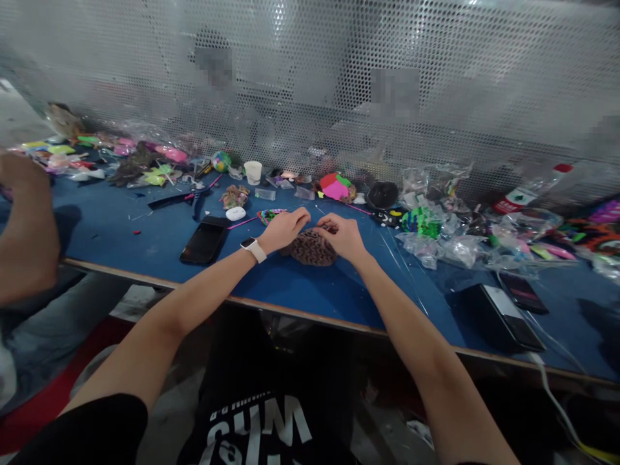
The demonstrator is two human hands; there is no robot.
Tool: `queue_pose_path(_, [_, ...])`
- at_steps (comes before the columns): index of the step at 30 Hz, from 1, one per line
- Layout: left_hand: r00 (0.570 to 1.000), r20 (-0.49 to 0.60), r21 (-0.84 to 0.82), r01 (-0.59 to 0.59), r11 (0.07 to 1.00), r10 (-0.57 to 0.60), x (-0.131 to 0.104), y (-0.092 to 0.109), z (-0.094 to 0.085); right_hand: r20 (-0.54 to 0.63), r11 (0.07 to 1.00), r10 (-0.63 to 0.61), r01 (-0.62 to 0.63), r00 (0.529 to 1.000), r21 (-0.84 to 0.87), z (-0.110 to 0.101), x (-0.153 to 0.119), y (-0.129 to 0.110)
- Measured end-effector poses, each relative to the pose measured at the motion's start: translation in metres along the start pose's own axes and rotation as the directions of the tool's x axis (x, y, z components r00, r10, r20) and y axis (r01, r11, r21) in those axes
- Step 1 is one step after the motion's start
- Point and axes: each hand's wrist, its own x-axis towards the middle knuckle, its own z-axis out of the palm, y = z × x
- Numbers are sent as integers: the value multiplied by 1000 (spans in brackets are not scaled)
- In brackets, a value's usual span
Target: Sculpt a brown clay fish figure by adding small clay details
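A brown rounded lump with a bumpy, scale-like surface (312,250), perhaps modelling clay, rests on the blue tabletop in front of me. My left hand (287,227), with a white-strapped watch on the wrist, is over its left side, thumb and fingers drawn together. My right hand (343,237) bends over the top right of the lump, fingertips pinched close to its surface. Anything small between the fingers of either hand is too tiny to make out. Just behind my left hand lies a small multicoloured braided piece (269,216) with a pink stick.
Left of my hands are a black phone (205,240), a white oval case (236,213) and scissors (198,201). A white cup (252,172) and bagged coloured clay line the perforated metal screen (310,77). A black box (501,316) stands right; another person's arm (26,226) is left.
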Motion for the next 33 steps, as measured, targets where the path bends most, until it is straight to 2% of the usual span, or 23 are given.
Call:
queue_pose_path(8, [1000,0,-35,-30,999,30,0,-1,4,57,1000,3,-5,998,20,-3,0,-7])
queue_pose_path(16, [998,-53,-49,-15,999,13,-4,2,-2,87,999,9,-13,996,47,-7,0,-19])
queue_pose_path(22, [998,-65,-77,9,997,-14,-4,3,-3,16,1000,15,-15,1000,-16,-10,-4,-24])
queue_pose_path(26, [997,-68,-68,19,997,-24,-4,3,-3,-29,997,-25,23,999,-79,-11,-4,-23])
queue_pose_path(33, [999,-47,-71,-11,997,7,-4,3,-3,-39,991,-61,56,997,-121,-13,-5,-25])
